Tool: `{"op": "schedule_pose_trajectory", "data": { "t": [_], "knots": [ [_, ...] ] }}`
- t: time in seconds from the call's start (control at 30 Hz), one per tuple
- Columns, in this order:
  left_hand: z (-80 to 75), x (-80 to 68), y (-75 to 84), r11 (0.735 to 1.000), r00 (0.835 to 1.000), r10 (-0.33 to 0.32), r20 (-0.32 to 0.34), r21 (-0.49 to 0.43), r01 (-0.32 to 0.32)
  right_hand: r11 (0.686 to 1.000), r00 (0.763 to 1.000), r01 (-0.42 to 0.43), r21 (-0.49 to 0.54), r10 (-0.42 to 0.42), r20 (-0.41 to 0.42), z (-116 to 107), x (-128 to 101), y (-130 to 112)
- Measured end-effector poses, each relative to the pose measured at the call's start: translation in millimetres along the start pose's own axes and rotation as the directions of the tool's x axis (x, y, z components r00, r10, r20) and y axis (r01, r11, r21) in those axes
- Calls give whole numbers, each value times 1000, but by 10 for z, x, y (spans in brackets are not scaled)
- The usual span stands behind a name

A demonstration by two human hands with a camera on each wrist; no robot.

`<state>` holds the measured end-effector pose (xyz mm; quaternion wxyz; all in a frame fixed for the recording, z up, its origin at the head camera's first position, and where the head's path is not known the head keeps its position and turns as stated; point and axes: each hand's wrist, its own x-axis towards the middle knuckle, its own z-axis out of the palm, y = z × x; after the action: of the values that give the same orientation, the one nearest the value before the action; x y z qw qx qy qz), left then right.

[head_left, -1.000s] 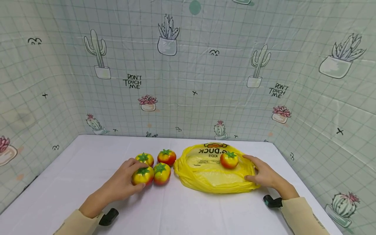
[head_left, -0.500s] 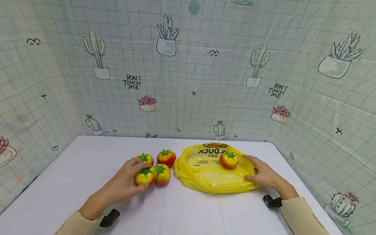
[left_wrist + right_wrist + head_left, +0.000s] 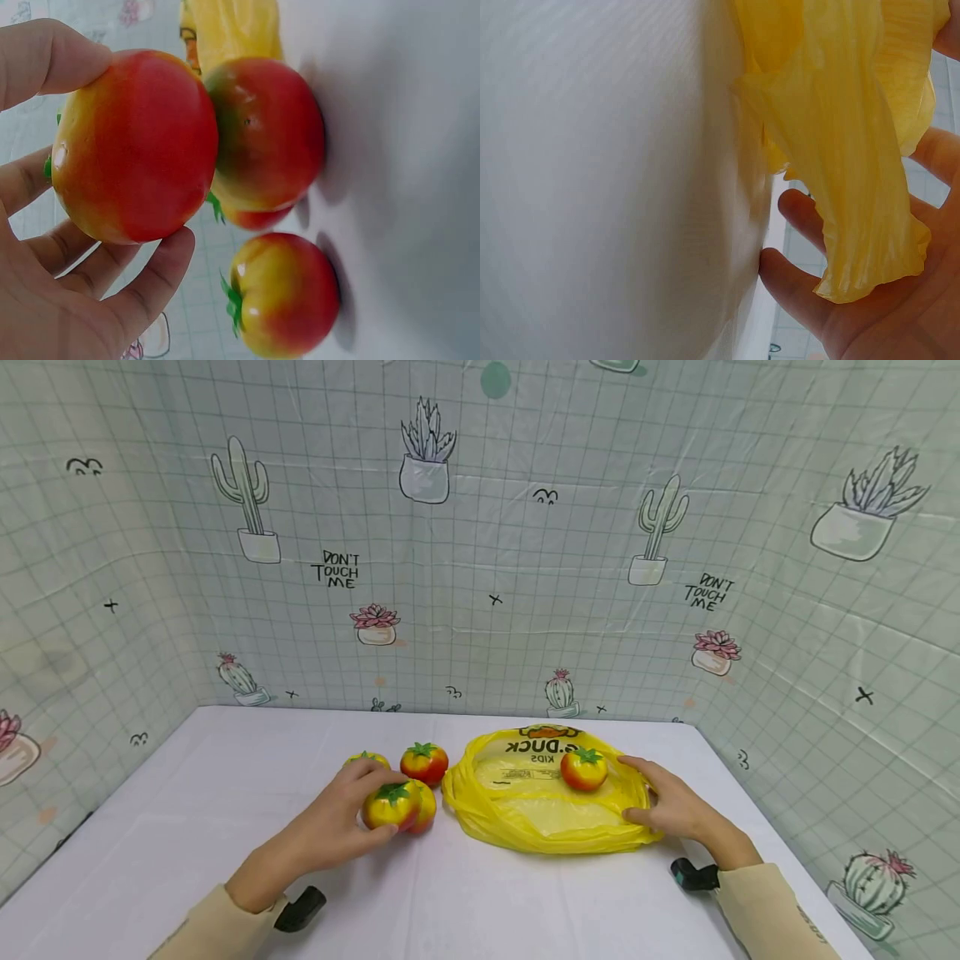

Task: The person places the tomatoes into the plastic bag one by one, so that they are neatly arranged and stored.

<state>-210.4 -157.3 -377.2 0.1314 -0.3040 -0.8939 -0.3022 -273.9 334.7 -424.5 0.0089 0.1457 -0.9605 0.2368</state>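
Left hand [image 3: 337,822] and gripped tomato [image 3: 392,807] had moved toward the yellow plastic bag [image 3: 468,814], which the loosely spread right hand [image 3: 675,806] touched; it looked mid-carry, next needing clearance past the neighbouring tomato [image 3: 428,811].

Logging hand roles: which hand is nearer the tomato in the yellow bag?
Right. The right hand is at the yellow bag, right of the bagged tomato; the left hand is left of the bag, gripping another tomato.
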Motion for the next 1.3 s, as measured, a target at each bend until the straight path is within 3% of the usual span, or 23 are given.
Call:
{"op": "schedule_pose_trajectory", "data": {
  "t": [0.63,1.03,1.3],
  "knots": [
    [171,237,217,999,996,24,80,-41,-21,1000,1000,-2,-4,2,-3,-12,6,-28],
    [307,406,234,992,990,124,61,-37,-122,1000,1000,-12,-6,12,2,17,7,-27],
    [363,534,266,989,987,139,81,-68,-134,999,999,-37,7,37,11,17,1,-37]
  ]
}}
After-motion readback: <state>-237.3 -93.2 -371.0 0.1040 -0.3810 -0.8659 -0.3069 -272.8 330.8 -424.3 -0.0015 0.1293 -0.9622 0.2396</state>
